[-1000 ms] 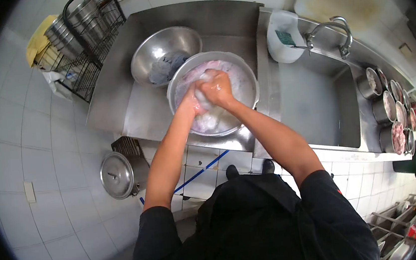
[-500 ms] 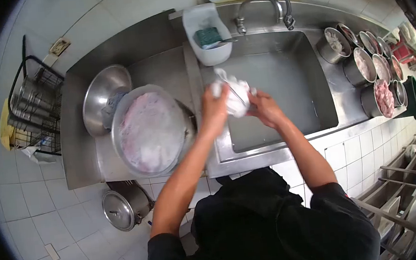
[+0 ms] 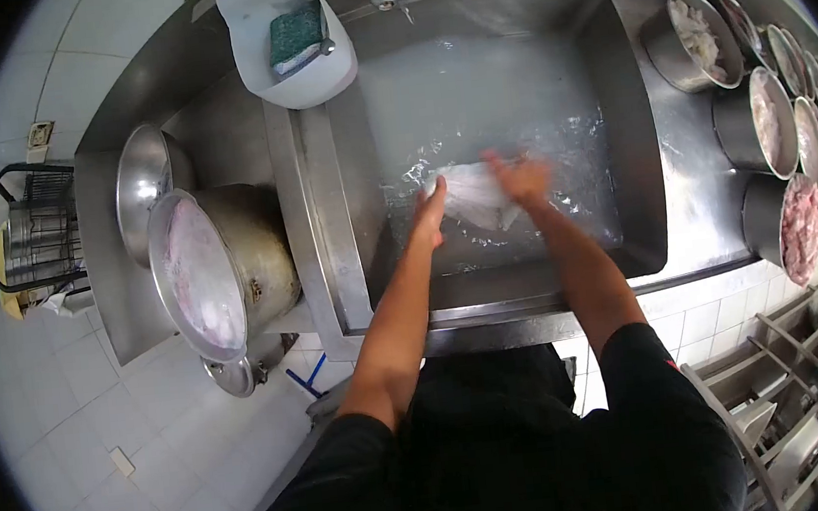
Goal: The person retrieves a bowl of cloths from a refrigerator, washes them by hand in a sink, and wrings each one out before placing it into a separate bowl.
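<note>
A white cloth is spread between my two hands at the surface of the cloudy water in the steel sink. My left hand grips its left edge, thumb uppermost. On the opposite edge, my right hand is closed on the cloth, though motion blurs its fingers. Ripples and splashes surround the cloth, and its lower part is at or in the water.
Left of the sink stand a large pot with pale frothy contents and a steel bowl. A white plastic holder with a green sponge sits at the sink's back left corner. Several metal containers line the right counter, one holding raw meat.
Both hands have brought the bunched cloth from above the sink's left edge into the basin and spread it. The water now ripples. The view has shifted closer over the sink.
</note>
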`<state>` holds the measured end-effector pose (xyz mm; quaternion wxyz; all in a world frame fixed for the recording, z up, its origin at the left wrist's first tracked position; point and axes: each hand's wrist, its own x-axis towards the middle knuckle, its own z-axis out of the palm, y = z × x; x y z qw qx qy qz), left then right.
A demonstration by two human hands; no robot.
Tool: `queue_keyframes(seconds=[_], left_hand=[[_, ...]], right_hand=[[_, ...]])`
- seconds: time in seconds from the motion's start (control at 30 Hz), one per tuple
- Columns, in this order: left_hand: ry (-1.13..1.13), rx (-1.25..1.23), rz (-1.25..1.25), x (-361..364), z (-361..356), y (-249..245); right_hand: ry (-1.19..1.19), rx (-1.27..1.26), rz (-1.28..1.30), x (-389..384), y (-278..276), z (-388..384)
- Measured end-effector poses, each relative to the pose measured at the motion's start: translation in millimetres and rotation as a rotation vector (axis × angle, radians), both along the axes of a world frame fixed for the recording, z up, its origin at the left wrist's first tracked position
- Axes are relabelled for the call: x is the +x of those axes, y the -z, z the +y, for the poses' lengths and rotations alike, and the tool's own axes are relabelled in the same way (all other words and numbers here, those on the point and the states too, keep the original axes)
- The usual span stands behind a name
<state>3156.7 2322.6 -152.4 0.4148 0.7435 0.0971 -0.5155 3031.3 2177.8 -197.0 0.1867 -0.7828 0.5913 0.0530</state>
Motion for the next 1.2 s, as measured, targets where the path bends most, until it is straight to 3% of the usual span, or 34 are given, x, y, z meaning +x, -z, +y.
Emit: queue_keyframes(seconds=[0.07, 0.1, 0.17, 0.23, 0.33, 0.4, 0.47, 0.5, 0.53, 0.57, 0.6, 0.67, 0.7, 0.77, 0.8, 0.83, 0.87, 0.9, 0.97, 1.0, 1.07, 1.13, 1.2], left_hand=[[-0.216, -0.170, 0.482, -9, 0, -22], [-0.304, -0.265, 0.510, -4, 7, 18], [-0.309, -0.407, 0.510, 13, 20, 38], [-0.259, -0.551, 0.408, 16, 16, 60], [-0.134, -0.728, 0.100, -14, 18, 113], [-0.056, -0.816, -0.134, -23, 31, 135], [-0.083, -0.704, 0.006, -16, 32, 114], [-0.154, -0.551, 0.261, -6, 14, 69], [-0.232, -0.385, 0.521, -3, 6, 36], [-0.155, -0.235, 0.314, 6, 9, 26], [-0.113, -0.176, 0.097, 11, 15, 18], [-0.015, -0.045, -0.328, 18, 29, 11], [0.125, -0.007, -0.387, 21, 34, 14], [0.123, 0.051, -0.222, 1, 18, 3], [0.124, 0.072, -0.137, -9, 5, -9], [0.062, 0.088, 0.118, -11, -8, -20], [-0.045, -0.064, 0.273, -13, -12, -12], [-0.172, -0.245, 0.461, -14, -14, 0], [-0.357, -0.710, 0.764, -14, -13, 27], [-0.399, -0.866, 0.815, -15, -10, 31], [-0.437, -1.040, 0.769, -15, -4, 19], [-0.420, -1.082, 0.615, -16, -2, 15], [-0.300, -1.051, 0.319, -16, -2, 19]], right_hand=[[-0.261, 0.602, -0.195, 27, -30, 24], [-0.320, 0.413, -0.543, 38, 20, 54], [-0.125, 0.369, -0.870, 49, -53, 87], [-0.311, 0.420, -1.046, 43, -120, 104], [-0.428, 0.350, -0.966, 33, -170, 115], [-0.403, 0.167, -0.937, 29, -115, 97], [-0.341, 0.131, -0.786, 19, -92, 51], [-0.262, 0.189, -0.686, 7, -59, 29], [-0.343, 0.179, -0.497, -10, -38, 2], [-0.446, 0.193, -0.247, -27, -16, -26], [-0.765, 0.199, -0.142, -55, 33, -49], [-0.469, 0.378, -0.025, -71, 24, -64], [-0.253, 0.458, -0.031, -69, -1, -58], [-0.033, 0.533, -0.144, -37, -59, -30], [-0.058, 0.341, -0.227, -21, -36, -10], [-0.087, 0.130, -0.293, -5, -13, 10], [-0.111, -0.080, -0.335, 11, 9, 29], [-0.086, 0.195, -0.484, 21, -41, 36], [-0.246, 0.262, -0.882, 29, -81, 59], [-0.236, 0.292, -0.930, 30, -110, 76], [-0.340, 0.214, -1.021, 24, -171, 101], [-0.417, 0.080, -1.072, 20, -183, 105], [-0.333, 0.041, -1.106, 26, -156, 101]])
